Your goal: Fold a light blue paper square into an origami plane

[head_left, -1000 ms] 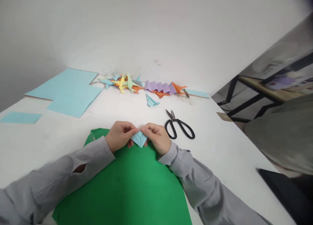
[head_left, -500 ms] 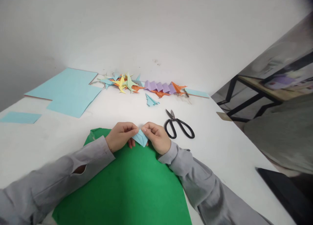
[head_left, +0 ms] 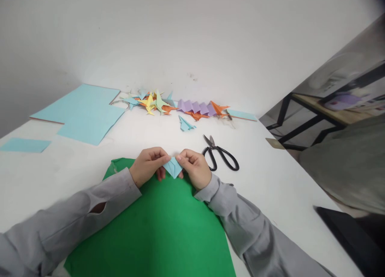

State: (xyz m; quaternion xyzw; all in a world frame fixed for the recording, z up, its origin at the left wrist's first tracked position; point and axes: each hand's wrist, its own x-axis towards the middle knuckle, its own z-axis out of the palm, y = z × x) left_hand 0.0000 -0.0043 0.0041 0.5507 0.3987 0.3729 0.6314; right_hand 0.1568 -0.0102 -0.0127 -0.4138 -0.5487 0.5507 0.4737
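Note:
A small folded piece of light blue paper (head_left: 173,168) is held between my two hands, its point turned down toward me. My left hand (head_left: 149,164) pinches its left upper corner with thumb and fingers. At the right upper corner, my right hand (head_left: 195,167) grips it the same way; some fingers of both hands are hidden behind the paper. Below lies a green sheet (head_left: 156,229), with both wrists over its far end. Black-handled scissors (head_left: 221,152) rest just beyond my right hand, blades pointing away.
Large light blue sheets (head_left: 87,112) and a small blue rectangle (head_left: 25,145) lie at the left. Along the wall sit folded paper figures (head_left: 153,102), a pleated purple paper (head_left: 195,107) and a blue strip (head_left: 242,115). A folded blue piece (head_left: 185,124) lies nearer.
Both hands have spread slightly apart, and the folded paper has turned and risen a little, so more of its creased face shows. The scissors and other papers stay put.

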